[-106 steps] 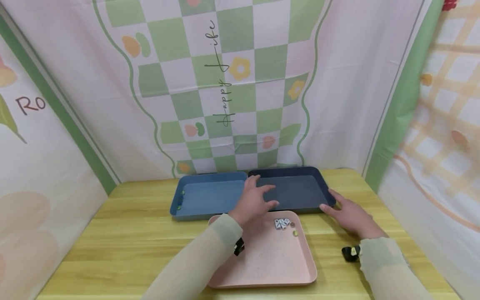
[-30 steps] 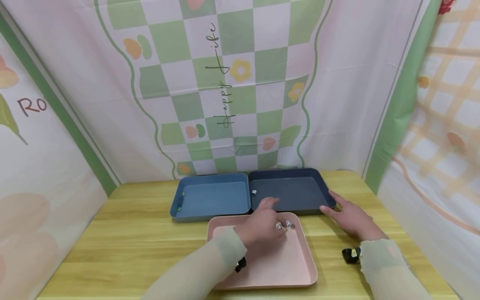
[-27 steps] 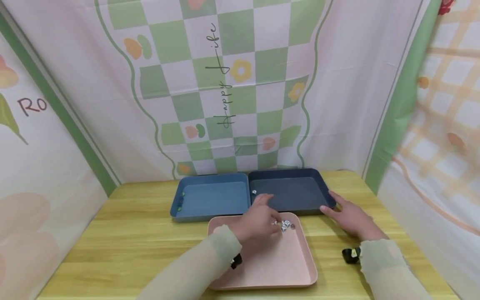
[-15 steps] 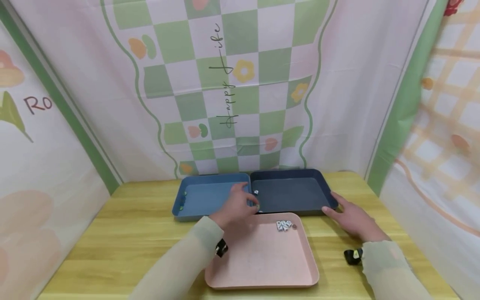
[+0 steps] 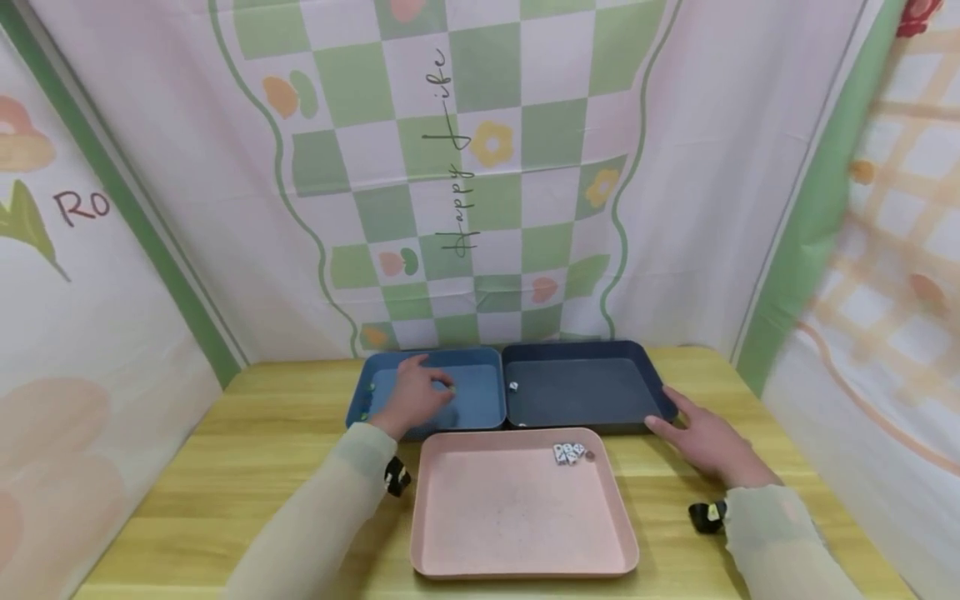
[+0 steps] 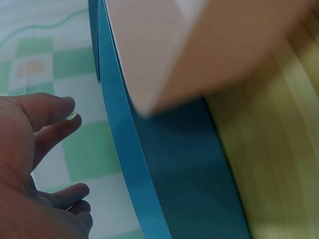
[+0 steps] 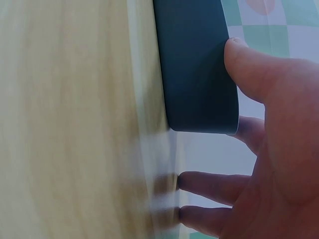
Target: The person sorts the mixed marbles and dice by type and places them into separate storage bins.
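Over the blue tray point(image 5: 480, 404), my left hand point(image 5: 412, 395) pinches a small clear greenish glass bead point(image 6: 73, 114) between thumb and index finger, its other fingers held apart. Several green beads point(image 5: 365, 416) lie along that tray's left side, partly behind the hand. My right hand point(image 5: 705, 437) rests at the front right corner of the dark navy tray point(image 5: 585, 387), thumb on the rim and fairly straight fingers beside the end wall. Inside the navy tray, near its left wall, sits a white die point(image 5: 513, 387). Several white dice point(image 5: 567, 452) cluster in the pink tray's far right corner.
The pink tray point(image 5: 521, 517) stands in front of the two blue trays on the wooden table point(image 5: 262, 442). A small brownish bead point(image 5: 590, 456) lies beside the dice. A printed curtain point(image 5: 487, 208) hangs right behind the trays.
My left hand went to the pink tray, took the greenish bead, and carried it left over the blue tray. A white die now lies in the navy tray. My right hand stayed put.
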`<state>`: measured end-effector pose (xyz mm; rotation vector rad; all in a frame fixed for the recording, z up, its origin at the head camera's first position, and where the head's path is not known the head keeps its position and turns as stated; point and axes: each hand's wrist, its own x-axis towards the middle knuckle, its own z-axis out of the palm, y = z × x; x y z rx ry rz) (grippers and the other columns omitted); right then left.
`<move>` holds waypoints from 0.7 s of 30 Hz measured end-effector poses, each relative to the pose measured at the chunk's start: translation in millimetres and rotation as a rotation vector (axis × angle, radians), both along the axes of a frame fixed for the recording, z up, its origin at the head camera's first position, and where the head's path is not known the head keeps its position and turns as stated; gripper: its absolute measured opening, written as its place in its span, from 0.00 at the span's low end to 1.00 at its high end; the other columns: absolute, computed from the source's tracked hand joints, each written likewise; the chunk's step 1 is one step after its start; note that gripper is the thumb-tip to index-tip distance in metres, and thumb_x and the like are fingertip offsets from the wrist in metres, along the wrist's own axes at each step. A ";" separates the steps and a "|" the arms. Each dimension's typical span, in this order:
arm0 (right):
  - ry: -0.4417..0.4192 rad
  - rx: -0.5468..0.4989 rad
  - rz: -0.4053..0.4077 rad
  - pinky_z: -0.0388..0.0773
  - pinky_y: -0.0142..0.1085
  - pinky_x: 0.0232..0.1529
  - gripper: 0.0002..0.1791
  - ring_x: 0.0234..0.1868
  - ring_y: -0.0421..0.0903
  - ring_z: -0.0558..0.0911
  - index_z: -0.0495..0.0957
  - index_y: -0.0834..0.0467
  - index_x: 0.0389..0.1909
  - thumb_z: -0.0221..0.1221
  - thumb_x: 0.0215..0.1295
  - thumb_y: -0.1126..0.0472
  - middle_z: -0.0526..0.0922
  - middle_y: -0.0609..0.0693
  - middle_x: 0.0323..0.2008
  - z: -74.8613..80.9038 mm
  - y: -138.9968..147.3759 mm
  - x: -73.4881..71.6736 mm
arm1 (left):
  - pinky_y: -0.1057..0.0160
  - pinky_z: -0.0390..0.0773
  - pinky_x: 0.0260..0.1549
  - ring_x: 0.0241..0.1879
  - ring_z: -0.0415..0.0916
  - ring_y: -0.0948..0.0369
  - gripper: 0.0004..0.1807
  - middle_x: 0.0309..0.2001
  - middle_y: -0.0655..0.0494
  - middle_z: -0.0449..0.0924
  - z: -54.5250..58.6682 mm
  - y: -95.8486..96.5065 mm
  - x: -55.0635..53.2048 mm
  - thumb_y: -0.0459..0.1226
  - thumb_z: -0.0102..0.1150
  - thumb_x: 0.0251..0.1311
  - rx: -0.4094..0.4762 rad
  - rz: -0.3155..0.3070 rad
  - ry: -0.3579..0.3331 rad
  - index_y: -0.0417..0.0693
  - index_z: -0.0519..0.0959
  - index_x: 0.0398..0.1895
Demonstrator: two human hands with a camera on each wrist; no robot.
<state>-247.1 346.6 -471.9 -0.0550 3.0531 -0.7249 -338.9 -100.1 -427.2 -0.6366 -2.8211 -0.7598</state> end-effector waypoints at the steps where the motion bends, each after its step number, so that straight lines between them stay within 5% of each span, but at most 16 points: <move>1: -0.002 0.002 0.000 0.64 0.72 0.52 0.52 0.61 0.80 0.64 0.44 0.64 0.78 0.45 0.71 0.30 0.62 0.79 0.64 0.0 0.0 -0.4 | 0.44 0.49 0.69 0.71 0.56 0.44 0.08 0.21 0.62 0.82 1.6 -4.6 0.3 0.38 0.65 0.63 -0.006 0.010 -0.002 0.48 0.89 0.41; 9: 0.007 0.010 0.016 0.65 0.72 0.50 0.51 0.59 0.80 0.65 0.43 0.65 0.78 0.45 0.72 0.31 0.63 0.80 0.63 -0.7 5.6 -1.2 | 0.46 0.46 0.70 0.71 0.56 0.43 0.10 0.13 0.62 0.75 7.5 -33.9 -3.5 0.39 0.63 0.64 -0.071 0.068 -0.012 0.47 0.89 0.43; 14: 0.005 0.013 0.020 0.66 0.72 0.50 0.52 0.59 0.80 0.66 0.42 0.65 0.78 0.45 0.72 0.31 0.64 0.80 0.62 -1.5 8.2 -1.7 | 0.47 0.47 0.70 0.69 0.60 0.42 0.09 0.21 0.60 0.82 2.6 -51.5 -10.7 0.38 0.63 0.62 -0.106 0.081 0.064 0.46 0.89 0.41; 21: -0.010 0.001 0.030 0.65 0.73 0.50 0.52 0.59 0.80 0.65 0.42 0.64 0.78 0.44 0.71 0.30 0.63 0.80 0.63 0.0 2.5 -5.0 | 0.45 0.47 0.70 0.69 0.60 0.41 0.09 0.23 0.58 0.83 6.0 -68.5 -12.1 0.37 0.63 0.62 -0.133 0.110 0.056 0.44 0.89 0.40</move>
